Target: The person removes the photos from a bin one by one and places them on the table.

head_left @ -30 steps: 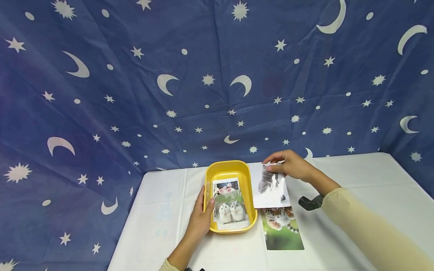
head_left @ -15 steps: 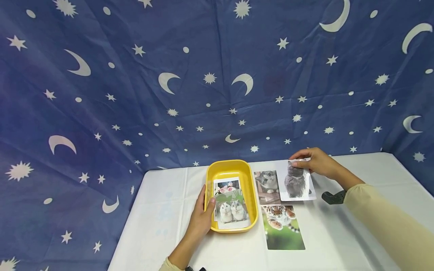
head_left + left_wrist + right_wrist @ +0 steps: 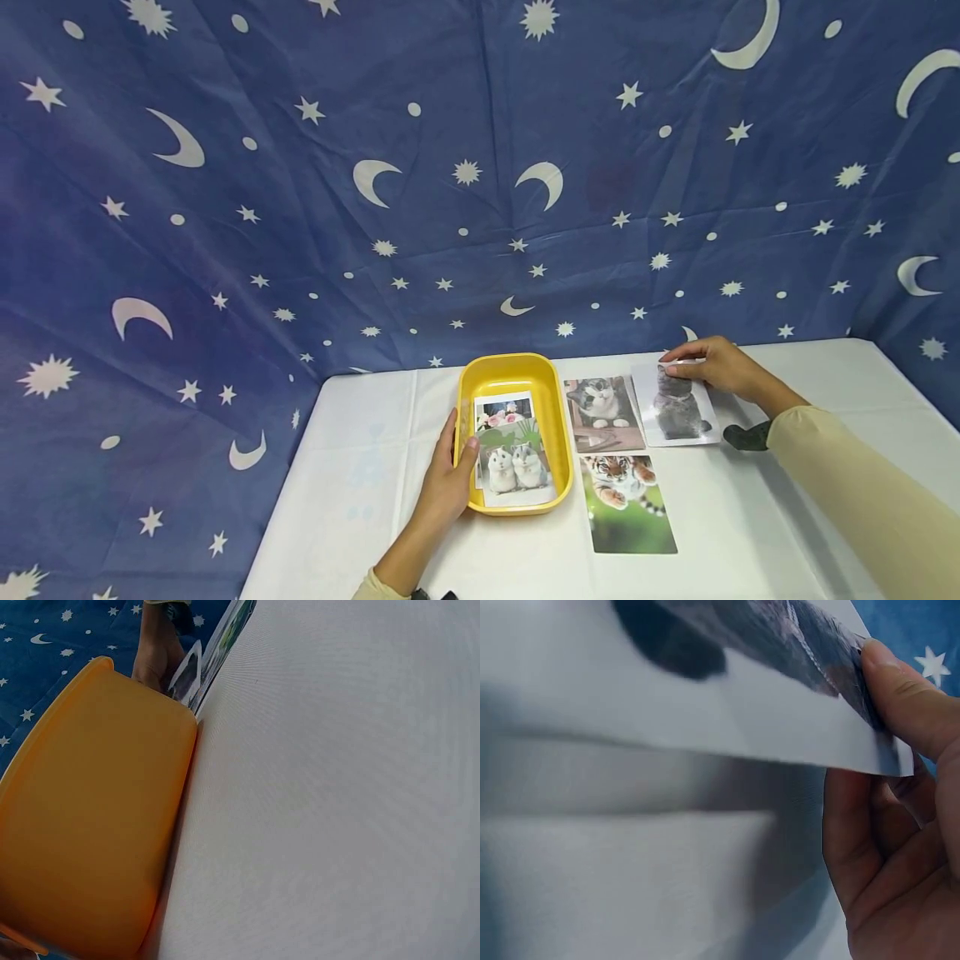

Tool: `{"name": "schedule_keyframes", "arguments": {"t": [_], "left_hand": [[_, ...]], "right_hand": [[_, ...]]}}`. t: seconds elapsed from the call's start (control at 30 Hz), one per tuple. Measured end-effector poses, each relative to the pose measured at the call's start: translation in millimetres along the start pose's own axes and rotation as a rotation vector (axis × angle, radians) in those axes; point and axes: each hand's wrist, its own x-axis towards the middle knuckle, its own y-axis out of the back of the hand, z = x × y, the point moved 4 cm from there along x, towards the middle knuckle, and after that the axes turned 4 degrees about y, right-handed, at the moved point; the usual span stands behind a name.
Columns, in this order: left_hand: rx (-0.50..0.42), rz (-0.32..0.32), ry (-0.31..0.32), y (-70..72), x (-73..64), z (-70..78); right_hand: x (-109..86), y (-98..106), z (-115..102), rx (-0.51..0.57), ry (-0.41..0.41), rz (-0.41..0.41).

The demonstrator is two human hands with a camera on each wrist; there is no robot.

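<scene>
My right hand (image 3: 716,367) pinches the top edge of a photo card (image 3: 678,412) showing a grey cat on white. In the right wrist view the thumb lies on the card's (image 3: 780,720) face and the fingers are behind it. My left hand (image 3: 448,475) holds the left wall of a yellow plastic tray (image 3: 562,450), thumb over the rim. Inside the tray lie a photo card of two white hamsters (image 3: 517,471) and, partly under it, one with pink flowers (image 3: 506,412). A tabby-and-white cat card (image 3: 603,414) lies between tray and right hand.
A tiger cub card (image 3: 628,508) lies on the white-covered table (image 3: 345,483), just in front of the cat card. Behind the table hangs a blue cloth (image 3: 480,250) with moons and stars, which also covers both sides.
My right hand has moved right with the grey cat card and lowered it beside the tabby-and-white cat card, which is now uncovered. The left hand stays on the tray.
</scene>
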Motion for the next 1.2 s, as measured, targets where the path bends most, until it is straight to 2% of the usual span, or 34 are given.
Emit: {"name": "schedule_keyframes", "arguments": {"t": [0.27,0.67,1.03,1.2], "left_hand": [[0.001,-0.001,0.0,0.2,-0.5,1.3],[-0.023,-0.007,0.006,-0.3,1.4,-0.5],[-0.039,-0.019,0.006,-1.5,0.4,0.8],[-0.044,-0.016,0.01,-0.7,1.3,-0.2]], "right_hand": [[4.1,-11,12,-0.037,0.074,0.012],[2.5,-7,12,-0.15,0.03,0.094],[-4.2,9,17,-0.078,-0.026,0.171],[0.0,11,1,-0.039,-0.001,0.183]]}}
